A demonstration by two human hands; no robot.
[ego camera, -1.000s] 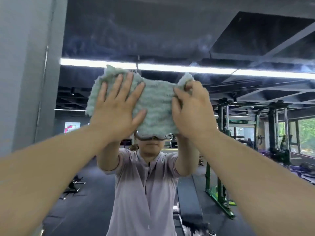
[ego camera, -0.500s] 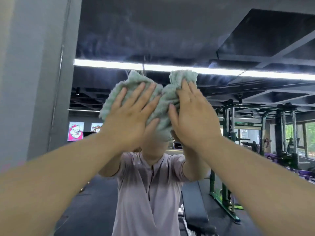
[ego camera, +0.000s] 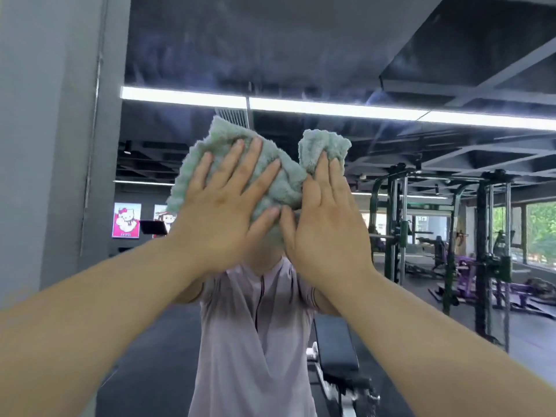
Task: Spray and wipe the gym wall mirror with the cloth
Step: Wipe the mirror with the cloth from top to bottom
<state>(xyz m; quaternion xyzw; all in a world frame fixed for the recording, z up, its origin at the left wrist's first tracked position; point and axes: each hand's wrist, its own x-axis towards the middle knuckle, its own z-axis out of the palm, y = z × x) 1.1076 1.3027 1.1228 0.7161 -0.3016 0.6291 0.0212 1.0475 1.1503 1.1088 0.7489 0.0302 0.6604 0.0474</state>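
Fingers [ego camera: 231, 167] of left hand [ego camera: 222, 218] straight and spread wide, pressed flat on cloth [ego camera: 228, 130], none curled round it. Right hand [ego camera: 328, 230] just beside, its fingers [ego camera: 322, 170] straight and close together, tips on the cloth's right-hand lobe. Thumbs close together at the cloth's lower edge. Both bare forearms reaching up from the bottom corners.

Cloth pale green, thick and fluffy with a ribbed pile, bunched into two rounded lobes with a dip between. Held against mirror [ego camera: 301, 55] at about head height, covering the reflected face.

Mirror glass smooth and dark toward the top, with faint hazy streaks across it. Left edge a straight vertical line against a matte grey wall [ego camera: 45, 115]. Cloth well right of that edge, with open glass above it, to its right and below the arms.

In the reflection:
- a pale lilac shirt [ego camera: 255, 341] with a short zip
- a padded black bench [ego camera: 334, 344] just behind
- a long white light strip [ego camera: 331, 108] across a black ceiling
- a dark green metal rack [ego camera: 397, 221] to the right
- two cartoon posters [ego camera: 126, 219] far left
- windows [ego camera: 541, 230] with green leaves far right
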